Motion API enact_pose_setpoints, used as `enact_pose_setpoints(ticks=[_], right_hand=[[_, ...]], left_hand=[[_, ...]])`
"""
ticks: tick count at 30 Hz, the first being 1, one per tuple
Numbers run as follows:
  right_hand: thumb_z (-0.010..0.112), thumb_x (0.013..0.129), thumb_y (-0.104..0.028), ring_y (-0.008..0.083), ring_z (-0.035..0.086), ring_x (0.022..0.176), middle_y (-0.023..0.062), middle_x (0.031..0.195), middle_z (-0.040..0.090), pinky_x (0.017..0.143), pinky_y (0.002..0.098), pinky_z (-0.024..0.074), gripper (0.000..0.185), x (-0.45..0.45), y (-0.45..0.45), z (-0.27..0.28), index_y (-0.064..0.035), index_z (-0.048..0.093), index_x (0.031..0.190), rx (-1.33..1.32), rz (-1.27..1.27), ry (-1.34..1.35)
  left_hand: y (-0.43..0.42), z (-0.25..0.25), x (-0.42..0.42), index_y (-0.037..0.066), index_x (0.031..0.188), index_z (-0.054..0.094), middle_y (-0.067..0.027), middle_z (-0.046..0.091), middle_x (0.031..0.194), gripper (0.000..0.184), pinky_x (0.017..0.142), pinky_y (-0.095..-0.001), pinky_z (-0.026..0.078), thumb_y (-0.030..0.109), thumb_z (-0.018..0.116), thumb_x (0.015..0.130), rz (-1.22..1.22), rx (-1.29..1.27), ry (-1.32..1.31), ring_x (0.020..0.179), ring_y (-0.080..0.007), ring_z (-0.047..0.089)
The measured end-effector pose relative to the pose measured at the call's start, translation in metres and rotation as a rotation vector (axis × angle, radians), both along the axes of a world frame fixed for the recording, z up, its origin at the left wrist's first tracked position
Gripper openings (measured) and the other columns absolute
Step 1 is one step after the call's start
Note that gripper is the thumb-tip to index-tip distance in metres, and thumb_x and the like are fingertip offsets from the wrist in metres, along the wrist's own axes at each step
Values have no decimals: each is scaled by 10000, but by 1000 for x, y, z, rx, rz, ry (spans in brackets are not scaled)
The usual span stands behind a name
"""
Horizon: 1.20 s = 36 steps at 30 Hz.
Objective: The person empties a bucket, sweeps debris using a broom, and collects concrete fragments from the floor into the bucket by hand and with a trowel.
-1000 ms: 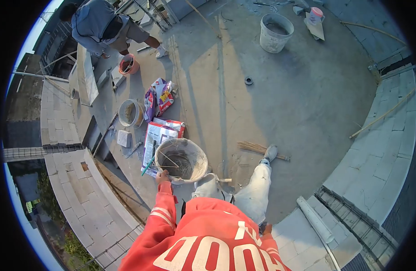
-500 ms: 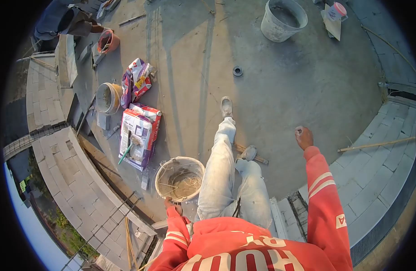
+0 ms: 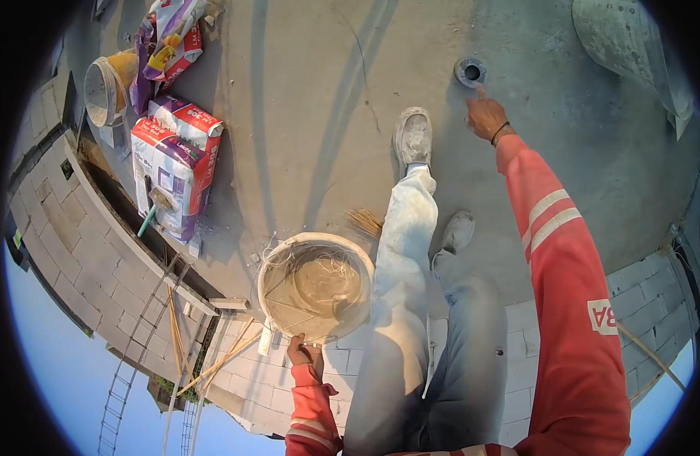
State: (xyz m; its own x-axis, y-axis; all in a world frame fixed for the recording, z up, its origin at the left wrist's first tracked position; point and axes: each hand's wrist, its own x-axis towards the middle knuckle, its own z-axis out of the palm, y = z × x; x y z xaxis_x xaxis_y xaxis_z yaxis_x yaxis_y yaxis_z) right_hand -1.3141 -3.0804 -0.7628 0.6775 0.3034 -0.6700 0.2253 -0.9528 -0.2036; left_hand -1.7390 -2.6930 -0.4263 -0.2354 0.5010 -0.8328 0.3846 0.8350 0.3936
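My left hand [image 3: 306,354] is closed on the near rim of a mortar-stained bucket [image 3: 365,262]. Wiry strands and a thin stick lie inside the bucket, over a dried, sandy-looking bottom. My right hand [image 3: 486,118] is stretched forward over the floor, holding nothing. Its index finger points at a round grey pipe collar [image 3: 460,74] with a dark hole, set in the floor. The fingertip is at the collar's near edge; whether it touches, I cannot tell.
Printed bags [image 3: 167,178] lie to the left, with a green-handled tool [image 3: 147,220] on top. Behind them stands a yellowish bucket [image 3: 99,95]. A straw broom head [image 3: 363,222] pokes out beside my leg. A large pale bucket [image 3: 623,42] is at upper right. Low block walls border the floor.
My right hand has gone from a loose fist out at the side to pointing at the pipe collar. My view has shifted and come closer; my left hand still grips the bucket.
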Motion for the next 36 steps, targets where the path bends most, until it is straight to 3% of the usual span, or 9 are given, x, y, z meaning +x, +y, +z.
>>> enact_pose_setpoints(ticks=[6,8,11,14,18,23,27,31,36], right_hand=[[731,759,-198,439,628,993,295,1312,481,841,476,532,481,14,-21,-71,-141,582,1214,188,59,-39],[723,771,-204,421,612,997,249,1182,525,842,463,525,449,-6,16,-13,-129,577,1189,359,21,-101],[730,760,-145,294,588,716,123,908,510,659,415,480,297,-49,86,132,-79,622,1029,705,-38,123],[724,796,-148,284,628,771,129,1088,562,698,384,499,203,-110,122,248,-45,634,946,897,214,342],[713,802,-141,305,643,842,129,1266,558,736,374,509,156,-150,128,290,-21,643,872,1067,205,493],[703,809,-178,337,667,799,135,911,688,731,413,529,194,-165,84,147,-57,665,956,609,219,181],[709,806,-245,370,666,857,175,897,689,768,462,530,388,-141,66,34,-59,601,1129,309,408,127],[693,828,-302,403,646,914,213,924,682,793,486,515,436,-113,118,-54,-42,575,1157,441,562,-97],[646,858,-449,417,668,873,234,925,692,768,481,531,489,-80,193,-125,-8,621,1066,269,360,-307]], left_hand=[[-48,-32,14,25,1256,513,-121,597,1195,487,986,-444,466,26,563,772,45,55,-191,1078,-296,585],[-73,-43,4,43,1258,498,-103,583,1164,488,1005,-478,437,16,571,776,84,131,-172,1077,-283,568],[-114,-50,5,54,1283,469,-88,565,1149,530,1021,-516,404,8,590,770,115,213,-195,1098,-278,546],[-154,-55,-1,56,1296,450,-80,559,1138,559,1035,-532,376,6,610,763,235,267,-266,1101,-278,534],[-198,-52,-40,88,1262,508,-70,568,1108,500,972,-503,428,32,597,772,360,323,-255,1072,-263,553],[-248,-39,-107,66,1294,501,-92,573,1222,500,989,-476,428,71,590,802,443,297,-279,1131,-283,555],[-298,-51,-151,58,1350,479,-111,554,1330,538,1054,-477,394,84,570,820,565,286,-296,1234,-298,516],[-343,-66,-178,70,1370,471,-115,539,1359,569,1108,-495,345,88,550,807,714,258,-314,1271,-314,486],[-392,-78,-197,73,1353,489,-92,548,1346,589,1090,-486,356,97,589,774,862,160,-286,1256,-303,494]])
